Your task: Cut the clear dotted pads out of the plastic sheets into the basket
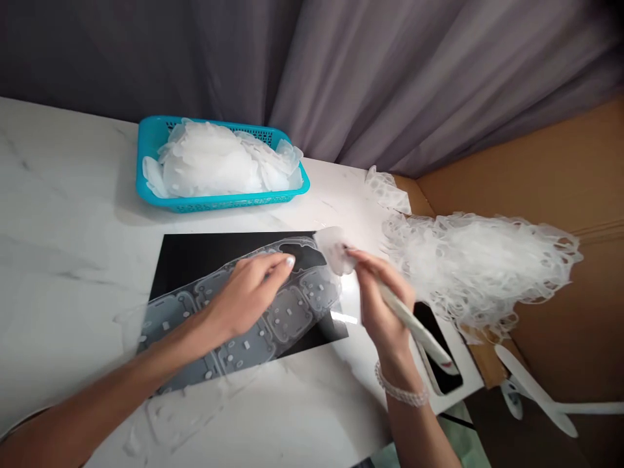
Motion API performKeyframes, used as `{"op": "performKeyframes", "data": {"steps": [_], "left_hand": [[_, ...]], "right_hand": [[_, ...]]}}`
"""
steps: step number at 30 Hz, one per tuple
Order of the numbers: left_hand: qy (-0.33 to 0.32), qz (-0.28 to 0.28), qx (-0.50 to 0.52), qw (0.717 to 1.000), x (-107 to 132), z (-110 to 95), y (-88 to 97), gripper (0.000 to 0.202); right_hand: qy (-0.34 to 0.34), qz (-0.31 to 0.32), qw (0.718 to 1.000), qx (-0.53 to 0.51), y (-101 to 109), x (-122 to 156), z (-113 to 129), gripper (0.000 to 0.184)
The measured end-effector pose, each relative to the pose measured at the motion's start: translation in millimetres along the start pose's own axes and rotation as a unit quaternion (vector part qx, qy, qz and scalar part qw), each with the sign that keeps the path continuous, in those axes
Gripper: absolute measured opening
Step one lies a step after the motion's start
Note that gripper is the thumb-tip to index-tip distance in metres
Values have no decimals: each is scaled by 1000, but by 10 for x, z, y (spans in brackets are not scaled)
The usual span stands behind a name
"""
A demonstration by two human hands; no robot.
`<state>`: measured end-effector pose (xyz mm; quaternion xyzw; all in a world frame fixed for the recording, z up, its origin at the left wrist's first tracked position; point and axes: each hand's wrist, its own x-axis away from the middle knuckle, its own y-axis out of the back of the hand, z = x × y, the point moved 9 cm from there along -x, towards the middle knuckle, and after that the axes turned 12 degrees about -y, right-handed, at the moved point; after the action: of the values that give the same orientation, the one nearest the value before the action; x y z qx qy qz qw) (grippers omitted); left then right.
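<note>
A clear plastic sheet (246, 348) with rounded cut outlines and small holes lies slantwise over a black mat (180, 257). My left hand (256, 286) rests on its upper part, fingers curled and thumb pressed in. The fingertips are partly hidden. To the right, my right hand (385, 299) is closed around a slim, pale pen-like tool (414, 325). A frosted translucent piece (335, 250) is at its fingertips, raised at the sheet's right end; whether fingers or tool hold it is unclear. Near that end, a dark opening (299, 257) shows in the sheet.
A blue basket (219, 203) heaped with frosted pieces (209, 159) stands behind the mat. At right lies a tangled pile of clear plastic offcuts (478, 260) by a cardboard panel (526, 175). A phone (441, 351) lies beside my right wrist. A grey curtain (370, 78) hangs behind.
</note>
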<state>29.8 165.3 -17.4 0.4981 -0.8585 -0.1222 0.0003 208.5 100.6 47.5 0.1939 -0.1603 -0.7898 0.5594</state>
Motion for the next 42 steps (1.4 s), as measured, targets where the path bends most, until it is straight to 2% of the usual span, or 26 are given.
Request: {"op": "performKeyframes", "data": {"steps": [1,2,4,5,7,9,10,12,14,16,18,20,22,24,26,28,30,32,34,38,42], "left_hand": [[78,-4,117,990,-14,77,-85,58],[142,-6,215,966,-14,134,-190,62],[207,-1,317,926,-14,184,-360,52],[211,5,323,923,-21,193,-407,41],[202,13,296,933,-19,218,-444,22],[189,17,267,945,2,239,-448,20],[180,14,254,950,10,240,-434,22],[154,13,223,962,15,217,-401,20],[122,23,177,976,11,174,-374,17],[96,21,118,988,7,140,-328,18],[71,-18,66,995,-3,103,-218,20],[55,-88,79,991,-10,68,-71,24],[70,-140,174,972,-16,82,23,26],[104,-157,287,939,-34,110,45,24],[131,-155,355,913,-58,104,47,21],[147,-144,388,899,-74,73,37,21],[160,-131,406,890,-71,35,9,24],[170,-128,414,885,-53,-1,-9,28],[176,-120,416,884,-34,-30,-14,31],[181,-87,413,888,-21,-26,19,43],[176,-76,360,913,-26,62,80,56]], "right_hand": [[25,61,998,7,-140,76,136,27],[45,124,991,11,-251,151,236,29],[49,204,978,10,-324,238,288,39],[31,197,980,-1,-265,215,246,47],[-32,105,993,-29,-37,77,70,60],[-88,26,996,-14,93,-61,-116,53],[-100,17,995,12,69,-122,-170,44],[-96,62,991,63,-142,-224,-214,34],[-83,120,986,75,-393,-278,-227,34],[-73,128,987,62,-514,-320,-239,32],[-50,87,993,60,-475,-376,-250,28],[-30,42,996,75,-357,-444,-288,25],[-31,17,995,94,-239,-526,-354,24],[-43,5,994,103,-143,-599,-387,26],[-47,-6,995,88,-81,-631,-327,29],[-60,14,998,33,-109,-616,-213,34],[-86,98,989,-64,-281,-559,-97,36],[-114,193,960,-168,-490,-480,8,37],[-129,227,936,-235,-589,-452,58,39],[-134,191,935,-267,-541,-519,28,40],[-94,126,966,-207,-420,-495,149,41]]}}
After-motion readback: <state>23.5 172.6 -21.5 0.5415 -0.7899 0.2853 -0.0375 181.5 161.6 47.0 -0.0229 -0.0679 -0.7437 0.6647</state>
